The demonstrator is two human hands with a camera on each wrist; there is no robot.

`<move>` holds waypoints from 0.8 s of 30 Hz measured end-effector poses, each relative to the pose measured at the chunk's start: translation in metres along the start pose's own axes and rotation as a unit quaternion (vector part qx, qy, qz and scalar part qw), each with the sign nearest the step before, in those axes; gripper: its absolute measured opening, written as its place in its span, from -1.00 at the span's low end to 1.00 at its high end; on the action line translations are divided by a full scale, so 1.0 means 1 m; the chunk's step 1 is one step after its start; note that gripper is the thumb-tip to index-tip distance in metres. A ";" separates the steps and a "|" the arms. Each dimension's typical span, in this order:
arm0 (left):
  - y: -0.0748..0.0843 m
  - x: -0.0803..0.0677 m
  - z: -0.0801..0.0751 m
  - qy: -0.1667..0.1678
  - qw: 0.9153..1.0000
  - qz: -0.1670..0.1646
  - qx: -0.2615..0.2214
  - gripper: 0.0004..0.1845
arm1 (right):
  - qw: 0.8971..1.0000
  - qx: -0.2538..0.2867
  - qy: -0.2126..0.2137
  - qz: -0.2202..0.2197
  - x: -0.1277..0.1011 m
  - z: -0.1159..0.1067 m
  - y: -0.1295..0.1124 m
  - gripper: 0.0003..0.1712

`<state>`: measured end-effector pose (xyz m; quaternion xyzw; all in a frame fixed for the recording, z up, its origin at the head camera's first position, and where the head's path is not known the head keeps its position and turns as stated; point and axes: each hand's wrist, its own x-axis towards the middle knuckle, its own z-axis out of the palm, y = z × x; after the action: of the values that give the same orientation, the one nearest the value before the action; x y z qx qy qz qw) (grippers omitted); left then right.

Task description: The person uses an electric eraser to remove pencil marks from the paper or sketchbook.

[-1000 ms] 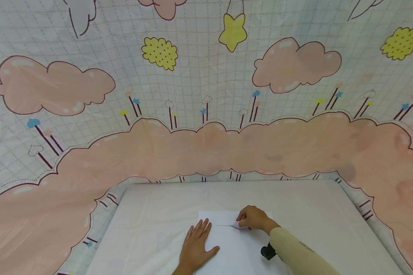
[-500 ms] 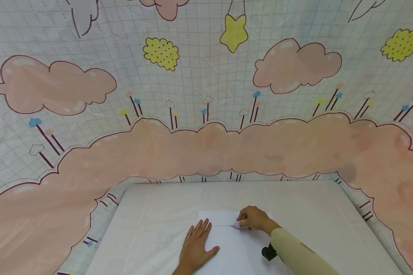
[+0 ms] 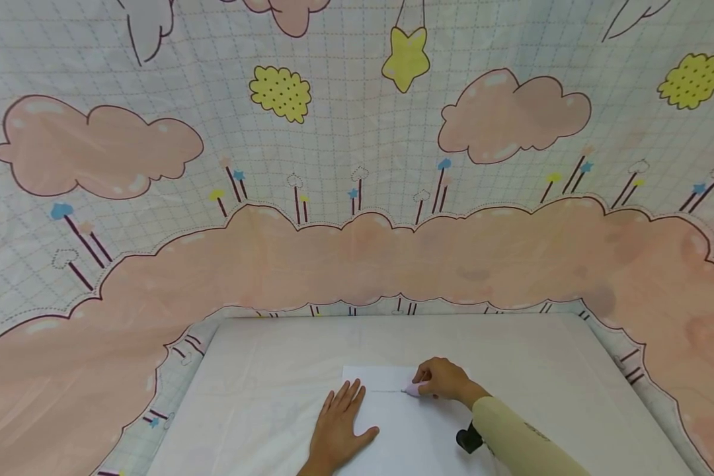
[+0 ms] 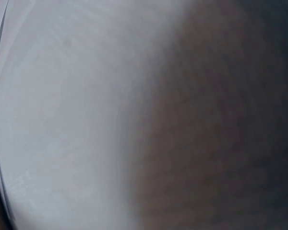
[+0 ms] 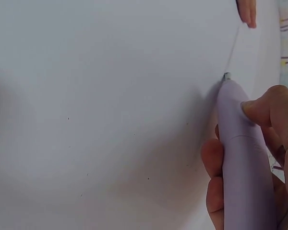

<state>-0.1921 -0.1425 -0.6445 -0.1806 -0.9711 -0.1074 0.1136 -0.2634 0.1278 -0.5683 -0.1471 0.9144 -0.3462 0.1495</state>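
Note:
A white sheet of paper [image 3: 393,436] lies on the table. My left hand [image 3: 336,428] rests flat on its left part, fingers straight and thumb spread to the side. The left wrist view is mostly pale surface and a dark blur. My right hand [image 3: 443,379] grips a thick lilac pen-shaped tool [image 5: 242,148], thumb pressed on its side near the front and fingers curled under it. Its small metal tip meets the paper at the right end of a thin grey line [image 3: 385,391]. In the right wrist view this line [image 5: 233,48] runs from the tip towards the left fingertips.
The table [image 3: 262,370] has a white cover. A black heart-shaped piece [image 3: 469,438] sits at the right sleeve [image 3: 517,430]. Behind and beside the table hangs a backdrop [image 3: 357,258] printed with clouds and stars. Several tiny dark specks dot the paper.
My right hand and the lilac tool have shifted slightly to the right, and the visible grey line reaches a little farther right. My left hand has stayed in place.

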 end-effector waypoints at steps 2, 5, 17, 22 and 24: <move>0.000 0.000 0.000 -0.008 1.000 -0.004 -0.002 -0.09 | 1.000 0.000 0.000 0.000 0.000 0.000 0.000 -0.91; 0.001 0.000 -0.001 -0.018 1.000 -0.007 -0.002 -0.09 | 1.000 0.000 -0.003 0.003 0.000 0.000 -0.001 -0.91; 0.002 0.000 -0.004 -0.007 1.000 -0.001 -0.006 -0.09 | 1.000 0.010 -0.006 -0.001 0.004 0.008 -0.005 -0.91; 0.001 0.001 -0.003 -0.009 1.000 -0.002 -0.004 -0.09 | 1.000 -0.002 -0.001 0.000 0.004 0.008 -0.009 -0.91; 0.001 0.001 -0.003 -0.014 1.000 -0.004 -0.006 -0.09 | 1.000 -0.009 0.003 0.002 0.003 0.007 -0.010 -0.91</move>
<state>-0.1919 -0.1420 -0.6413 -0.1784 -0.9727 -0.1113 0.0985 -0.2616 0.1158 -0.5669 -0.1460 0.9183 -0.3378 0.1460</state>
